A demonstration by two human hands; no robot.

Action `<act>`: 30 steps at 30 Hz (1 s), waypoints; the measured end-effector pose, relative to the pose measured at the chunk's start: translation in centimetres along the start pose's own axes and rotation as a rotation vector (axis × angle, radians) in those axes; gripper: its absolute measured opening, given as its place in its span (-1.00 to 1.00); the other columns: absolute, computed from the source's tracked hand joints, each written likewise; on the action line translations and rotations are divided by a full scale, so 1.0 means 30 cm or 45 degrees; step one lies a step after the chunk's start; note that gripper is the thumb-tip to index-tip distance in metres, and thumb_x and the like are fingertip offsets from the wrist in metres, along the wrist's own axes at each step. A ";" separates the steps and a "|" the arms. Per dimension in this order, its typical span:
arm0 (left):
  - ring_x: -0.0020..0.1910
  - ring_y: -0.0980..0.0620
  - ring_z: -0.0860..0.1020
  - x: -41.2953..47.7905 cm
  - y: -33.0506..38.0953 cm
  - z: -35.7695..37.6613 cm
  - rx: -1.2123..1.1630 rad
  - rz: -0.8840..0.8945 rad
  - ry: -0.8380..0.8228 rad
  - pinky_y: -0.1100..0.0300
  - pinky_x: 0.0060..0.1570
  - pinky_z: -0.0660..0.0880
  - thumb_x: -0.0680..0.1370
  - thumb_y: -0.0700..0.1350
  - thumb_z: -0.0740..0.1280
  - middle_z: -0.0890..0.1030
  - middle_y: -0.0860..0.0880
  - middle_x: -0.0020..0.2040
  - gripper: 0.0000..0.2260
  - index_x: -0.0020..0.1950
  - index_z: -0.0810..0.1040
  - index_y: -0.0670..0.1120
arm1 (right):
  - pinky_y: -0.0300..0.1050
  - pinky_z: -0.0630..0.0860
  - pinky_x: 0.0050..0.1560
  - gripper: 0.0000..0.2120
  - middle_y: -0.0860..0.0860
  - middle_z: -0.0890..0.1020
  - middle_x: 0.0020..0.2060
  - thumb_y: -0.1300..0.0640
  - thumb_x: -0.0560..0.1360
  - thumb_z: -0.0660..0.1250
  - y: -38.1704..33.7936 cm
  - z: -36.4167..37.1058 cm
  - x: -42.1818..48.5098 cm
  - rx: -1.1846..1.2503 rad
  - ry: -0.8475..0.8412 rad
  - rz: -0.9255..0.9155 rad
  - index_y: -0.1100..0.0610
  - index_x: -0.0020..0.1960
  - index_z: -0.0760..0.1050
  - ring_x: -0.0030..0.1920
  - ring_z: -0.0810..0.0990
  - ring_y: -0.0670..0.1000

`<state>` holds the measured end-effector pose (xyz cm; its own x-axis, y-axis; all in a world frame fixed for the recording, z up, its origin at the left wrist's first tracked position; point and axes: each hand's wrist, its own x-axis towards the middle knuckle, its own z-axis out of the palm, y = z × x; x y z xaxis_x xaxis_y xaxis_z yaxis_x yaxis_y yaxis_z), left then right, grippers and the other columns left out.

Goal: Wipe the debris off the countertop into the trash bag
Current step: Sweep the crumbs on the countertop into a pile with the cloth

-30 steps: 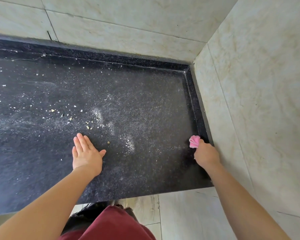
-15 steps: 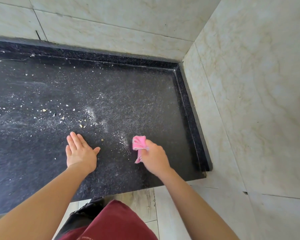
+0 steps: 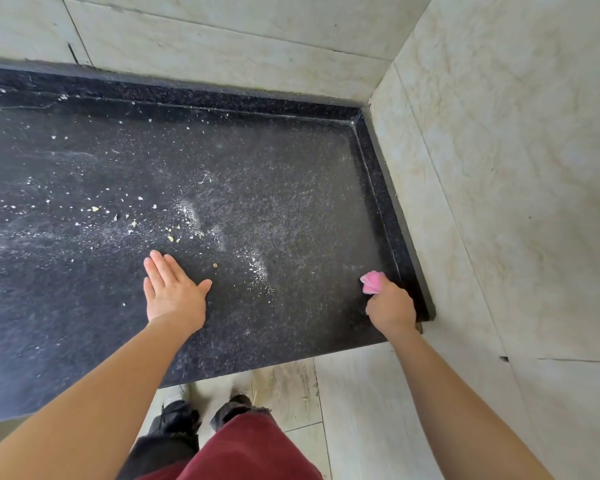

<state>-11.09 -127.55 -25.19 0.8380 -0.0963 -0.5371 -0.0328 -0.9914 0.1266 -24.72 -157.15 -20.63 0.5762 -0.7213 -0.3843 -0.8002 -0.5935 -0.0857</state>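
Note:
A black speckled countertop (image 3: pixel 291 161) fills the view, with a raised rim at the back and right. Pale crumbs and dusty debris (image 3: pixel 174 233) are scattered over its left and middle, and a white streak (image 3: pixel 257 268) lies between my hands. My left hand (image 3: pixel 172 292) lies flat on the counter, fingers straight. My right hand (image 3: pixel 390 308) grips a pink cloth (image 3: pixel 373 282) on the counter near the right rim. No trash bag is in view.
Beige marble-look tile walls (image 3: pixel 499 168) close off the back and right side of the counter. Below the counter's front edge are a pale tiled floor (image 3: pixel 354 393), my dark shoes (image 3: pixel 201 415) and red trousers.
My right hand swept the pink cloth left to the middle of the counter, then back right to the rim. The left hand stayed flat in place.

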 end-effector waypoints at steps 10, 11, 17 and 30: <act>0.53 -0.14 -0.24 -0.014 -0.067 0.008 -0.068 0.153 0.088 -0.05 0.51 -0.15 0.61 0.20 -0.10 -0.25 -0.19 0.55 -0.30 0.52 -0.25 -0.25 | 0.04 0.50 -0.03 -0.49 0.18 0.65 0.01 0.27 0.49 0.15 -0.436 0.248 -0.397 0.262 -0.220 -0.350 0.00 0.42 0.31 0.03 0.59 0.26; 0.54 -0.11 -0.24 -0.014 -0.090 0.008 -0.084 0.194 0.093 -0.04 0.51 -0.17 0.62 0.18 -0.10 -0.24 -0.16 0.56 -0.33 0.53 -0.23 -0.23 | 0.05 0.54 -0.02 -0.47 0.15 0.66 0.01 0.27 0.47 0.14 -0.454 0.250 -0.406 0.342 -0.296 -0.362 -0.04 0.41 0.35 0.02 0.60 0.23; 0.55 -0.06 -0.20 -0.036 -0.305 0.019 -0.061 0.335 0.249 -0.01 0.51 -0.17 0.63 0.11 -0.07 -0.16 -0.11 0.57 -0.39 0.55 -0.15 -0.20 | -0.09 0.58 -0.10 -0.65 -0.10 0.66 -0.32 0.15 0.42 0.19 -0.332 0.133 -0.324 0.490 -0.156 -0.147 -0.20 0.09 0.53 -0.22 0.63 -0.01; 0.53 -0.19 0.04 -0.013 -0.476 -0.022 -0.040 0.314 0.304 -0.10 0.49 0.00 0.57 0.18 0.13 0.11 -0.23 0.53 -0.32 0.51 0.12 -0.26 | -0.02 0.44 -0.02 -0.59 0.14 0.65 0.03 0.24 0.55 0.14 -0.598 0.307 -0.536 0.379 -0.162 -0.127 0.01 0.37 0.29 0.06 0.59 0.26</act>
<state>-10.59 -113.31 -26.24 0.9107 -0.3060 -0.2775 -0.2369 -0.9372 0.2559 -21.15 -131.61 -21.39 0.6440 -0.6035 -0.4702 -0.7650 -0.5156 -0.3860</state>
